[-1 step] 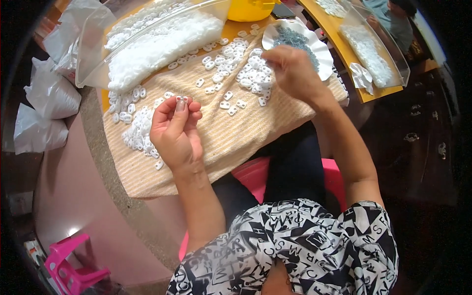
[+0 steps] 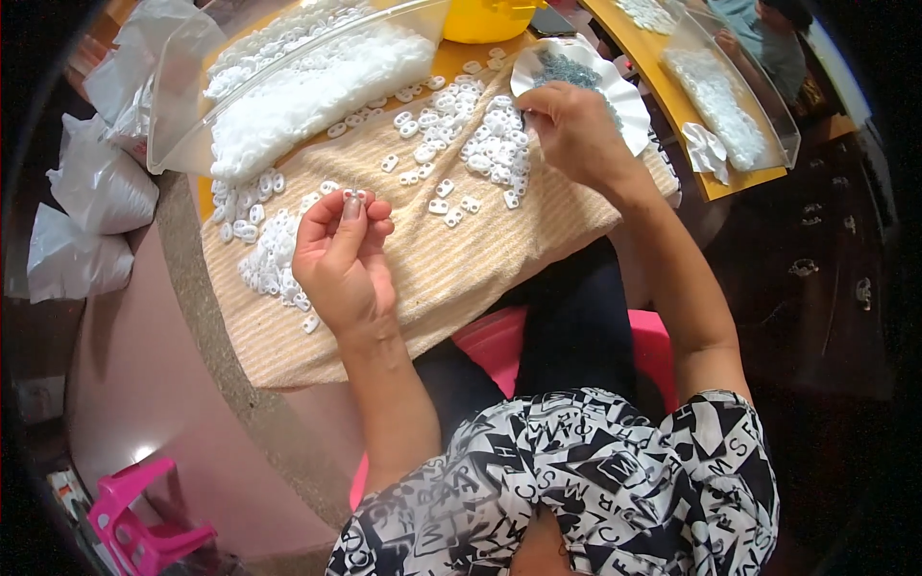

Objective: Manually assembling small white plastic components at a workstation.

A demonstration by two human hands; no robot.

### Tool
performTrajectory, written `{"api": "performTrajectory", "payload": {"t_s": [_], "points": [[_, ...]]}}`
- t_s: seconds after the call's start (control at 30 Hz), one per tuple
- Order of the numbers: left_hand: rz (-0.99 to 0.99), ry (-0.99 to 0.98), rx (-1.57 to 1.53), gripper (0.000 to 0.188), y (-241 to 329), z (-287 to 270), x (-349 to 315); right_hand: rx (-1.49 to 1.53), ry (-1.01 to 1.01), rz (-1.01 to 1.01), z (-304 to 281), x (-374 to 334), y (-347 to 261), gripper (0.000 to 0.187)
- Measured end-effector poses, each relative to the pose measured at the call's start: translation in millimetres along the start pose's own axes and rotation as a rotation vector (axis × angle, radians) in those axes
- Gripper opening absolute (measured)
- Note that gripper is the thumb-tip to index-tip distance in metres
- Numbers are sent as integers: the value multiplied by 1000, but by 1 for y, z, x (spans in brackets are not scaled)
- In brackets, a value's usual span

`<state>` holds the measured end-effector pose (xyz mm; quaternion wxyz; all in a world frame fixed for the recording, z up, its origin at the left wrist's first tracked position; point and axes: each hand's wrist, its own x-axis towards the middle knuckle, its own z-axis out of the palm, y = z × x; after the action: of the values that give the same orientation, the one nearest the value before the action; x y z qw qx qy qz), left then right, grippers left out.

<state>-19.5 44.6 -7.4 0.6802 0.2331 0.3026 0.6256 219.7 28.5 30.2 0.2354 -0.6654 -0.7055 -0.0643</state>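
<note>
My left hand [image 2: 346,254] is raised over the striped towel [image 2: 413,274], thumb and fingers pinching a small white plastic piece with holes [image 2: 354,194]. Something thin seems to stick up from that piece. Over the near left edge of a white fluted plate [image 2: 629,110], my right hand [image 2: 581,134] has its fingertips closed together; anything between them is too small to see. Small grey-blue pieces [image 2: 567,69] fill the plate. Beside the right fingertips lies a pile of white two-hole plastic pieces [image 2: 495,144]. Left of my left hand is another white pile [image 2: 269,254].
A clear bin [image 2: 173,125] heaped with white pieces stands at the back left, next to a yellow container [image 2: 490,21]. Another clear bin [image 2: 783,134] is at the right, with a person [image 2: 764,48] beyond it. White bags [image 2: 96,182] and a pink stool [image 2: 144,518] are left.
My right hand has shifted very slightly to the right by the plate. The left hand keeps its pinch in the same spot.
</note>
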Motion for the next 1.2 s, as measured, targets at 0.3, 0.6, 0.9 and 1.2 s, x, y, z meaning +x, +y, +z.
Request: {"api": "performTrajectory", "payload": {"t_s": [0.3, 0.6, 0.9, 1.2], "points": [[-12, -10, 32, 11, -5, 2, -2, -177, -165, -59, 30, 24, -8, 10], [-28, -75, 29, 11, -9, 10, -11, 754, -228, 235, 10, 13, -11, 15], [-284, -323, -6, 21, -35, 37, -43, 1551, -327, 567, -14, -48, -34, 25], [-317, -403, 44, 18, -47, 44, -55, 1435, -299, 598, -18, -79, -32, 15]]}}
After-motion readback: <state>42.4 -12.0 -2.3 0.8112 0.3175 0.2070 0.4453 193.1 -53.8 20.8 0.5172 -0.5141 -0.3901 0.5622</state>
